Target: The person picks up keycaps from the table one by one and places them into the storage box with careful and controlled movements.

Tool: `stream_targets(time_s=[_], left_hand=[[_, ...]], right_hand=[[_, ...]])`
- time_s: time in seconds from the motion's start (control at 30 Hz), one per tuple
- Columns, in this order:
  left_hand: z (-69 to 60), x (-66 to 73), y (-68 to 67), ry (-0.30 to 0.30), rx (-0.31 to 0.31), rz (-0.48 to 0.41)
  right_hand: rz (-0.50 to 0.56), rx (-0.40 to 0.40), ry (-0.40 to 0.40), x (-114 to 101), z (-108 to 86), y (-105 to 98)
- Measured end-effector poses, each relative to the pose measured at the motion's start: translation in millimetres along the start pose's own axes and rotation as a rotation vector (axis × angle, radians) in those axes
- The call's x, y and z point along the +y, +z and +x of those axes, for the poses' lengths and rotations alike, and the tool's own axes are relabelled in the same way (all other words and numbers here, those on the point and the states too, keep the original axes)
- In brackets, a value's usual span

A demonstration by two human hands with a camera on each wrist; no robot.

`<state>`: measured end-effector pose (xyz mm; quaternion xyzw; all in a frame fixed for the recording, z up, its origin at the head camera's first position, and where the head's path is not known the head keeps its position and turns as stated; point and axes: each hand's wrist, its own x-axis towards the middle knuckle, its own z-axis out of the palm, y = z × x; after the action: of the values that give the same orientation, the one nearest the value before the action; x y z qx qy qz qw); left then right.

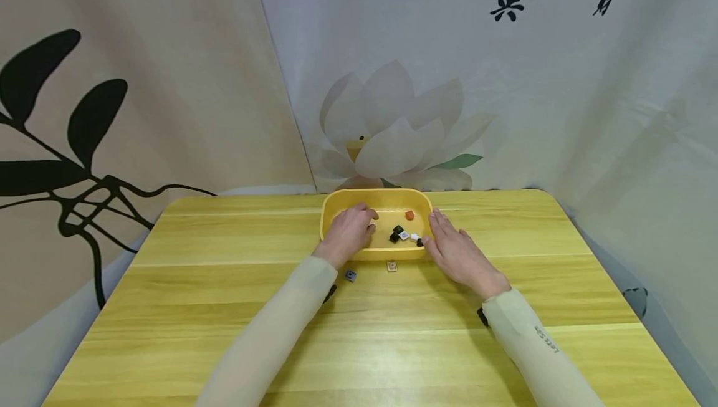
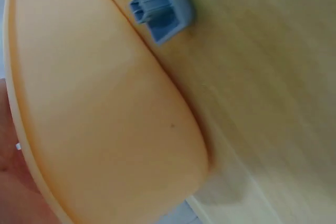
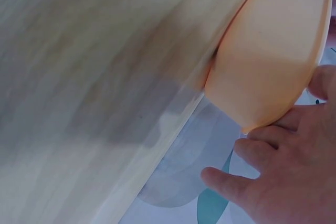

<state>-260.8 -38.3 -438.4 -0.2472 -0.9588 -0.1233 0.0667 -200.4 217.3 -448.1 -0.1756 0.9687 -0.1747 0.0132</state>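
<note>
In the head view my left hand (image 1: 352, 227) reaches into the left part of a yellow plastic tray (image 1: 377, 255). A tiny white block (image 1: 373, 222) shows between its thumb and forefinger; only a speck of it is visible in the left wrist view. My right hand (image 1: 461, 252) lies along the tray's right side with its fingers extended. In the right wrist view, fingers of the right hand (image 3: 294, 161) touch the tray's rim. Inside the tray are an orange block (image 1: 409, 215) and several small black blocks (image 1: 394, 237) and white blocks (image 1: 404, 235).
On the wooden table (image 1: 359, 344), a blue-grey block (image 1: 350, 276) and a pale pinkish block (image 1: 391, 266) lie just in front of the tray. A printed curtain (image 1: 269, 114) hangs behind the table's back edge.
</note>
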Motion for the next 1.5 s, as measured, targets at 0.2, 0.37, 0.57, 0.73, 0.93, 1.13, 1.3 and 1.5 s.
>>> stream_targets(time_s=[0.2,0.37,0.57,0.73,0.93,1.13,1.3,1.5], left_hand=[[-16.3,-0.8,-3.4,0.094,0.132,0.002],[-32.1,-1.3,-7.1,0.185,0.188,0.028],[-52.5,2.2,-11.2,0.297,0.205,0.052],[-66.9,9.8,-15.8,0.352,0.189,0.031],[-81.2,15.1,-17.2,0.455,0.149,0.067],[-95.9,12.1,-13.8,0.542,0.088,0.141],[-104.5,3.9,-8.7,0.598,0.069,0.181],[-111.3,-4.9,-5.0,0.629,0.032,0.204]], right_hand=[[-0.007,-0.013,-0.001,-1,0.3,-1],[0.004,-0.026,0.004,-2,-0.6,-3],[0.005,-0.036,0.005,-2,-1.2,-3],[-0.001,-0.033,0.004,-1,-0.9,-3],[0.0,-0.016,0.0,0,-0.1,-2],[-0.002,-0.01,-0.004,-1,-0.1,-2],[0.003,-0.018,0.001,0,-0.4,-2],[0.005,-0.033,0.003,0,-0.6,-1]])
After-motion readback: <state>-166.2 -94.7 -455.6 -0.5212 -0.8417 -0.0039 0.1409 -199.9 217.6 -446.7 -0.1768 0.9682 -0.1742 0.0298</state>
